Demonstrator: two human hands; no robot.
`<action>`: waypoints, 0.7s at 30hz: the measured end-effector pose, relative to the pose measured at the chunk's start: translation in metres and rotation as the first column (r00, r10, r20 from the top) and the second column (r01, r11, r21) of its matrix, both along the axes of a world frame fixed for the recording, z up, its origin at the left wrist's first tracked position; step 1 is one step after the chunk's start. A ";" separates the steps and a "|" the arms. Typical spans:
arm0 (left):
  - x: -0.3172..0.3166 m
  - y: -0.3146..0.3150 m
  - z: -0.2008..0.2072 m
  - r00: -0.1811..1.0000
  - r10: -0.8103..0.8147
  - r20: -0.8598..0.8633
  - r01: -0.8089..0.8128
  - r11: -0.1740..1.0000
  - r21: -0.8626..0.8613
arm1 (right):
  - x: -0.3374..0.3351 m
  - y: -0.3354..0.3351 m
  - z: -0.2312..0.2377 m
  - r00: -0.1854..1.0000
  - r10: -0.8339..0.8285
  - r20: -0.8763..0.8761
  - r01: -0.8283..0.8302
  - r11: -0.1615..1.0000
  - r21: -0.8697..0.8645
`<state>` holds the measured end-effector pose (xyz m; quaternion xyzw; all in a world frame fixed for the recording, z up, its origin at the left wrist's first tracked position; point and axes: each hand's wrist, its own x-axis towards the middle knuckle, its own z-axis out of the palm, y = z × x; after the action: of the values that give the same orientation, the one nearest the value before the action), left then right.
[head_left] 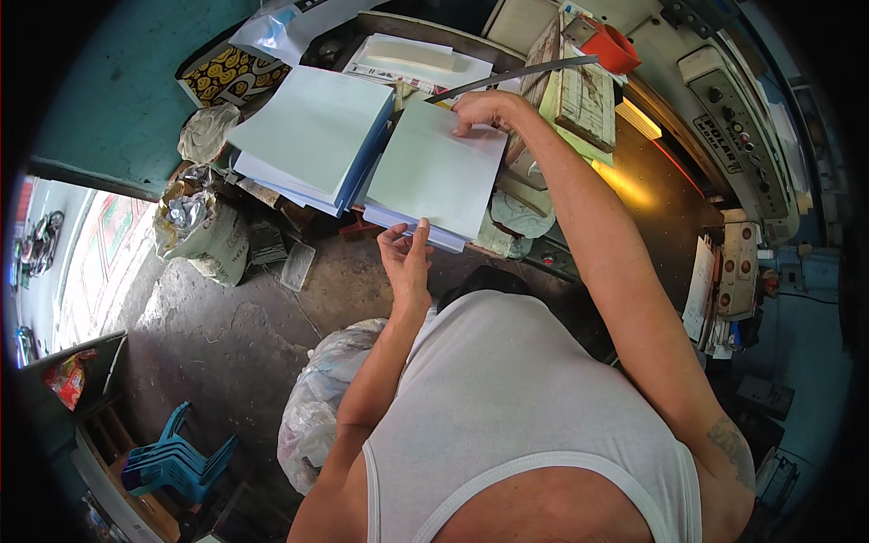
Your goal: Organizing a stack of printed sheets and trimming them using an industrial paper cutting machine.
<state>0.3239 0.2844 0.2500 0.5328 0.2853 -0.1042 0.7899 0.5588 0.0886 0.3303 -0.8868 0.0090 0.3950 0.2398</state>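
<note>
A stack of pale paper sheets (433, 172) lies in front of me, with bluish-white edges showing at its near side. At the near edge, my left hand (407, 264) grips the stack, its thumb on top and its other fingers curled in front of the edge. My right hand (487, 112) reaches over to the far right corner, its bent fingers closed on the paper there; what lies under them is partly hidden. Close by on the left is a second, thicker paper stack (312, 136), its side bluish, separated from the first by a narrow gap.
Behind the stacks lie a long dark metal bar (516, 76) and more papers (418, 60). A red container (612, 49) stands at the far right near a control panel (738, 127). Left are a filled sack (201, 226) and blue plastic chairs (177, 460); plastic bags (328, 398) sit beside me.
</note>
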 end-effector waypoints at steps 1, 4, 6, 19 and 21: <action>0.000 -0.001 0.001 1.000 -0.001 0.005 0.001 1.000 0.006 | 0.002 -0.004 -0.003 1.000 -0.012 -0.007 0.012 0.999 0.032; -0.002 -0.001 -0.002 1.000 0.011 0.012 -0.011 1.000 0.018 | 0.005 -0.006 -0.010 0.997 -0.073 -0.033 0.076 0.993 0.090; -0.003 -0.001 -0.005 1.000 0.023 0.019 -0.023 1.000 0.021 | 0.005 -0.006 -0.010 0.991 -0.125 -0.047 0.129 0.985 0.111; -0.013 0.006 -0.019 0.992 0.033 0.122 -0.020 0.994 -0.104 | -0.015 0.011 0.039 0.988 -0.153 -0.035 0.157 0.974 0.166; -0.015 0.007 -0.019 0.989 0.043 0.143 -0.026 0.992 -0.122 | -0.017 0.016 0.049 0.998 -0.037 -0.049 0.038 0.999 0.035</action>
<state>0.3091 0.2915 0.2306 0.4854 0.2292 -0.0683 0.8409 0.5419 0.1048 0.3791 -0.8721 0.0243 0.4120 0.2629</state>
